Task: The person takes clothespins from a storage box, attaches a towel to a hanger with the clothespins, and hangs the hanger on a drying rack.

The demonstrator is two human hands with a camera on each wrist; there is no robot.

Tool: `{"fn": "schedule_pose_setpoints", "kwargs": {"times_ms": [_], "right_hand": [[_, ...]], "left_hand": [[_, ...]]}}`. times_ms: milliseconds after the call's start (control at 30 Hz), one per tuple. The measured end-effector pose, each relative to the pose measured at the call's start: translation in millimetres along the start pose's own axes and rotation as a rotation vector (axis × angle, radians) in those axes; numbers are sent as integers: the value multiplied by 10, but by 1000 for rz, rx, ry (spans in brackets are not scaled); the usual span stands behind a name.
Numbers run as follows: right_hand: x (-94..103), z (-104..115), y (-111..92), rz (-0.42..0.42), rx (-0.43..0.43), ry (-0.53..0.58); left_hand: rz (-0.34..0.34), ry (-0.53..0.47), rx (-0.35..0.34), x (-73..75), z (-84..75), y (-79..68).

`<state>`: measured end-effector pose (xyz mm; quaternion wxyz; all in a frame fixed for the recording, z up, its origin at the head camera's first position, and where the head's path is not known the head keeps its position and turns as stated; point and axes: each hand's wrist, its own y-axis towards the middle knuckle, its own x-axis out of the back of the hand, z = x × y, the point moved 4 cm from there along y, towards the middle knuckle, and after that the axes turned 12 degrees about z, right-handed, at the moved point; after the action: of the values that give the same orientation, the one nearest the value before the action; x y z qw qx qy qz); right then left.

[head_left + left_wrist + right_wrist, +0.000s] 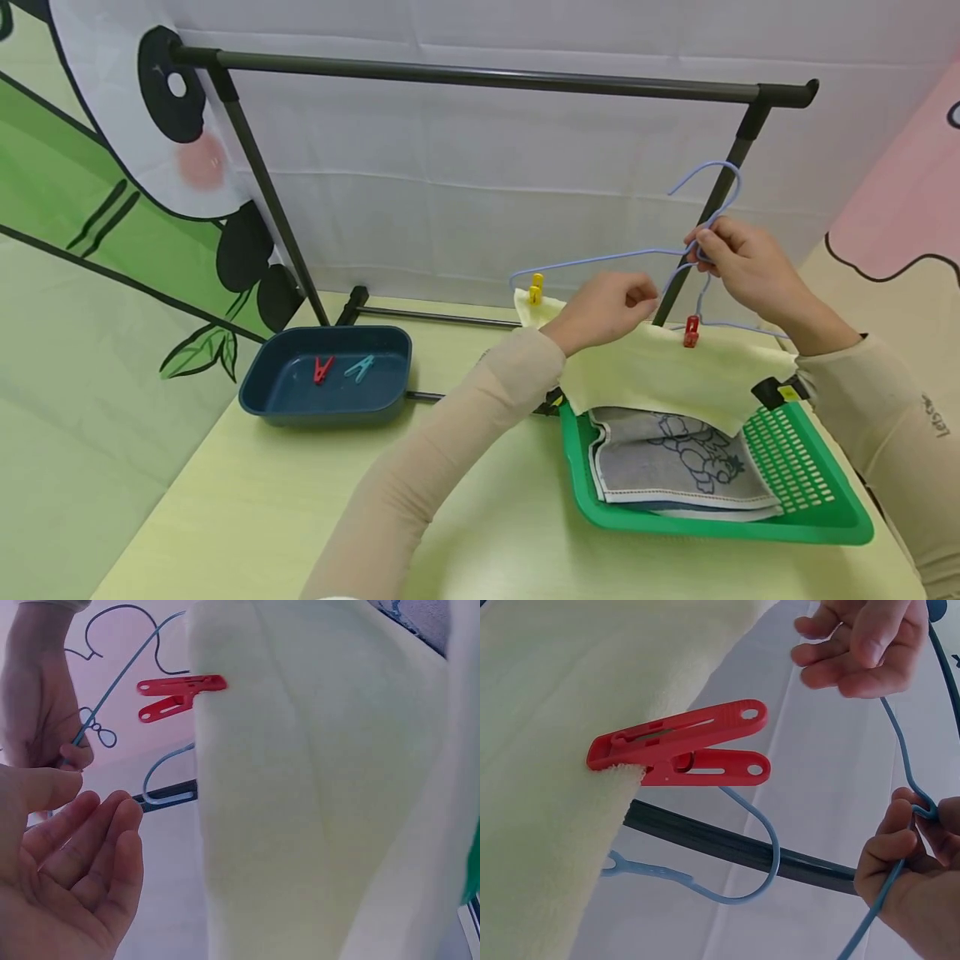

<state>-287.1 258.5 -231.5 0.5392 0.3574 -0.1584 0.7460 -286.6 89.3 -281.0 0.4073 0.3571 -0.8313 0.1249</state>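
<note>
High on the right in the head view, my right hand (750, 258) pinches a light-blue wire hanger (600, 259) at its neck, hook upward. A pale yellow towel (667, 367) hangs below, with a yellow clothespin (536, 288) at its upper left corner and a red clothespin (691, 331) on its top edge further right. A curved blue wire hook (771, 862) shows beside the towel in the right wrist view. My left hand (603, 308) hovers in front of the towel's top edge, fingers loosely curled, nothing held, as the left wrist view shows.
Under the towel stands a green basket (720, 533) with a folded grey printed cloth (645, 471). At left, a dark blue tub (322, 412) holds a red clothespin (322, 371) and a teal clothespin (360, 367). A black rack (480, 73) rises behind.
</note>
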Motion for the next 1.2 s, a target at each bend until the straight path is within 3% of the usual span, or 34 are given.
{"fn": "schedule_pose_setpoints", "kwargs": {"times_ms": [467,833,933,1133,1200], "right_hand": [[-15,-22,-6,-1,-19,-34],[-15,9,-46,-7,-2,-32],[-17,15,-53,-18,2,-36],[-11,22,-52,-24,6,-53],[-8,27,-51,-25,8,-66]], "left_hand": [[-223,-19,-49,393,64,-256],[-341,64,10,558,172,-272],[-333,68,23,562,186,-262],[-188,29,28,499,219,-238],[-168,8,19,487,230,-237]]}}
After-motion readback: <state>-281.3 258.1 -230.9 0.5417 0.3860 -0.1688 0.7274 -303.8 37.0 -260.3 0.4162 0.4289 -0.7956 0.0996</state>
